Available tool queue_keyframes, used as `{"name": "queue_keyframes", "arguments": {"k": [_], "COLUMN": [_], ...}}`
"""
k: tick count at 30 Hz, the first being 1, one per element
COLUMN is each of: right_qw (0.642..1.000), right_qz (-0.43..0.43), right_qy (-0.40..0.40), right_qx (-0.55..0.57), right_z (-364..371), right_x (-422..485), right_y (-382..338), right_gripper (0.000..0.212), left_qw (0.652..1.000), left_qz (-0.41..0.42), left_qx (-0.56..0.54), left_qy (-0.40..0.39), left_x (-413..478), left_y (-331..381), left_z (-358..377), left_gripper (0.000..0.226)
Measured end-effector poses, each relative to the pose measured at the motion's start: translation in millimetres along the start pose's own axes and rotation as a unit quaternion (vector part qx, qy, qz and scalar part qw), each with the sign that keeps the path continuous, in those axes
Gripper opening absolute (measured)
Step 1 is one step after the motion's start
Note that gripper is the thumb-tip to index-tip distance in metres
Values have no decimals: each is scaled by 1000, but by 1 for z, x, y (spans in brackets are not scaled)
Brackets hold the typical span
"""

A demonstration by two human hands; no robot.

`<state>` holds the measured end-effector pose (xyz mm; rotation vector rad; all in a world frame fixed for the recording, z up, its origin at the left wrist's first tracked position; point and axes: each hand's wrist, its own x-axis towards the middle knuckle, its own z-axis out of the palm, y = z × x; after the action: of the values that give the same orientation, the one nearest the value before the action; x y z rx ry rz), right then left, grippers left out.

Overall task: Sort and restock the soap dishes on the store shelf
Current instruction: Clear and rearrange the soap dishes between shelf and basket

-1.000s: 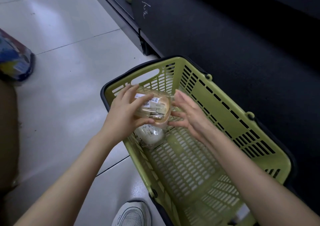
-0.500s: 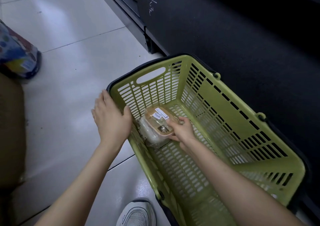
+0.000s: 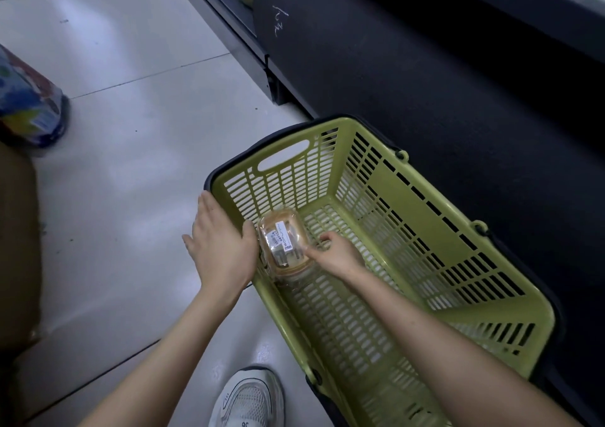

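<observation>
You are at the basket stage of the restock. The soap dish (image 3: pixel 283 241) is inside the green basket (image 3: pixel 404 202), low against its left wall and near the far end with the handle slot. It is not yet on the shelf unit (image 3: pixel 425 83), which stands dark along the basket's right side.

Your right hand (image 3: pixel 337 253) has its grip on the dish's right edge: the forefinger lies along that edge and the thumb is curled in beside it. Your left hand (image 3: pixel 222 250) grasps nothing. Its fingers are straight down the outside of the left wall, the thumb is hooked over the rim just beside the dish, and it looks to be steadying the basket.

The dish is a tan, rounded-oblong piece in clear wrap. Its labelled face is turned up towards you. Its long axis runs from the far end back towards you, roughly parallel to the left wall, and the near end lies slightly to the right. Some crumpled clear wrap shows beneath its near end. I cannot tell whether that belongs to a second dish.

Next, I judge, you need a firmer hold across the short width. Then lift the dish straight up clear of the wall and swing it right to the shelf. The wrap may be slippery, so a one-edge pinch could let the dish tip.
</observation>
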<state>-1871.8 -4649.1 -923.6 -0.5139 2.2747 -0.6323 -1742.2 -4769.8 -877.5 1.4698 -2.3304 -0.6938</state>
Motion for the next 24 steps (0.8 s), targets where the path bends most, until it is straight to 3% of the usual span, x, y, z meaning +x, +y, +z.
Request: {"name": "queue_keyframes", "arguments": {"k": [7, 12, 15, 18, 24], "right_qw": [1000, 999, 993, 974, 901], "right_qz": [-1, -37, -68, -98, -109], "right_qy": [6, 35, 100, 203, 417], "right_qx": [-1, -9, -19, -14, -41], "right_z": [-40, -86, -126, -169, -247], "right_x": [-32, -83, -131, -190, -305], "right_y": [8, -1, -5, 2, 53], "right_gripper": [63, 57, 44, 32, 17], "left_qw": [999, 988, 983, 966, 864], "left_qz": [-17, 4, 102, 245, 503], "left_qx": [33, 143, 149, 81, -21], "left_qy": [-24, -53, -40, -20, -5], "left_x": [-6, -9, -20, -43, -111], "left_y": [8, 23, 57, 108, 233], "left_z": [-8, -30, -53, -74, -91], "left_gripper": [80, 78, 67, 61, 50]}}
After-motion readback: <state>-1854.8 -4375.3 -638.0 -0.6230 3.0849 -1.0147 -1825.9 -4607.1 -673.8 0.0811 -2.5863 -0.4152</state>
